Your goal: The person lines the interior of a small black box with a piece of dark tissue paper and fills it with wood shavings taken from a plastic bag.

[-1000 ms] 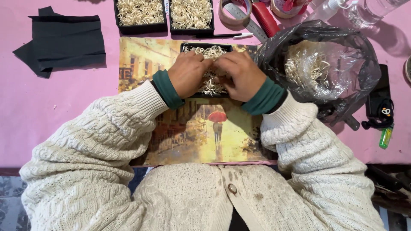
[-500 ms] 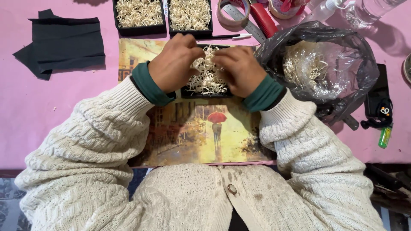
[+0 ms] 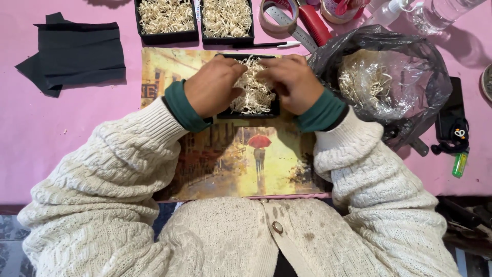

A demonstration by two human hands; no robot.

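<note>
While folded black cloth point(image 3: 77, 51) lies far left on the pink tabletop point(image 3: 61, 133), the left hand point(image 3: 212, 87) and right hand point(image 3: 292, 82) press curled fingers into pale wood shavings point(image 3: 252, 91) filling a small black tray point(image 3: 248, 110) on a painted board point(image 3: 256, 164). Rightward sits a shavings-filled plastic bag point(image 3: 384, 77).

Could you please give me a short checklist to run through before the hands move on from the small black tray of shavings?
1. Left hand on the black tray: ok.
2. Right hand on the shavings: ok.
3. Shavings inside the tray rim: not ok, they mound above it.
4. Tray resting flat on the picture board: ok.
5. Plastic bag open, with shavings left: ok.
6. Two filled trays set apart at the back: ok.
</note>
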